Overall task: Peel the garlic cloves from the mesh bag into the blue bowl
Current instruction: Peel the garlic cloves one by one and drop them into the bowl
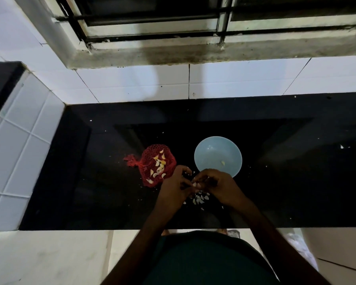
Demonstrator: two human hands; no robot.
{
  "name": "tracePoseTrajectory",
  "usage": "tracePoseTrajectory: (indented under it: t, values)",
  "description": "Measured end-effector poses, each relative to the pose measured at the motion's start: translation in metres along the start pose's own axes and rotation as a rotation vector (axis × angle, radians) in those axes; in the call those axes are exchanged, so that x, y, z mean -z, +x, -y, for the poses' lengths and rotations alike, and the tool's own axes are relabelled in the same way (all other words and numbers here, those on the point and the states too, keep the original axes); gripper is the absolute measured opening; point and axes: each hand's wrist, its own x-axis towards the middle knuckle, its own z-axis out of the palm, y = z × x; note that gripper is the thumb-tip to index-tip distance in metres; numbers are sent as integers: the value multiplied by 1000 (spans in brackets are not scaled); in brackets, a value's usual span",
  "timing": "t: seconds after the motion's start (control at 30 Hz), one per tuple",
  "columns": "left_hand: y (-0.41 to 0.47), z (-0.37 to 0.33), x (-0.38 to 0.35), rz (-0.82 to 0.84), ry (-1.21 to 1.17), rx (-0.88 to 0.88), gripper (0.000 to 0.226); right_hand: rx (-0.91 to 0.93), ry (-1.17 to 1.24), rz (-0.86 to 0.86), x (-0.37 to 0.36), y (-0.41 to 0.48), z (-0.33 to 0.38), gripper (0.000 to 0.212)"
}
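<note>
A: State of the hands?

B: Left hand (174,189) and right hand (216,186) meet fingertip to fingertip over the black worktop (90,182), toward its front edge. The fingers of both are curled in tight, pinching a small pale piece between them. I judge it to be the held clove (196,184).

A: Supply and target?

B: The red mesh bag (148,159) lies flat just left of the hands, with unpeeled garlic cloves (160,164) showing through the net. The blue bowl (210,159) stands just right of the bag, apart from it, and the right hand covers part of its near rim. There is one peeled clove (223,162) inside. Loose skins (199,199) are heaped on the worktop under the hands.

A: Step in hand?

B: Stripping skin, by my reading. It is early in the task: one clove in the bowl, many in the bag.

A: How to do it well?

B: Nip the root end and lift the skin with a thumbnail. Turn the clove with the other hand. Let the skins drop on the heap, not over the bowl. Check that the clove is bare all round before the short carry to the bowl.

A: Unresolved?

B: Fingers cover most of the held clove, so I cannot tell how much skin is on it or which hand bears its weight. The light is dim and the bag's opening is not readable. The pale specks across the worktop are too small to identify.
</note>
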Motion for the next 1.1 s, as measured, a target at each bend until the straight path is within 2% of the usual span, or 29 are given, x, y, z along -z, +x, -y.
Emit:
tracePoseTrajectory:
  t: [0.2,0.37,0.43,0.5,0.57,0.63,0.7,0.83,1.0,1.1]
  values:
    - [-2,-7,4,111,81,-99,49,83,-128,152,15,3,12,13]
    - [-3,-8,6,160,102,-146,56,146,-197,257,14,3,11,19]
    - [-5,-10,6,167,92,-159,57,143,-209,282,11,0,4,10]
    - [-6,-11,6,153,81,-171,56,138,-219,262,9,-4,3,13]
    - [-6,-14,4,138,42,-160,55,201,-215,228,9,-7,3,7]
    - [-6,-17,2,122,-18,-138,53,232,-212,188,10,-11,5,12]
    - [-7,-20,-1,86,-110,-100,48,234,-184,127,10,-12,6,13]
    - [-11,-25,-9,15,-333,-4,37,265,-103,-26,4,-16,9,1]
    - [-11,-26,-9,-27,-457,57,28,213,-13,-138,2,-17,15,17]
    - [-11,-25,-7,-32,-474,59,22,176,-1,-127,8,-18,18,21]
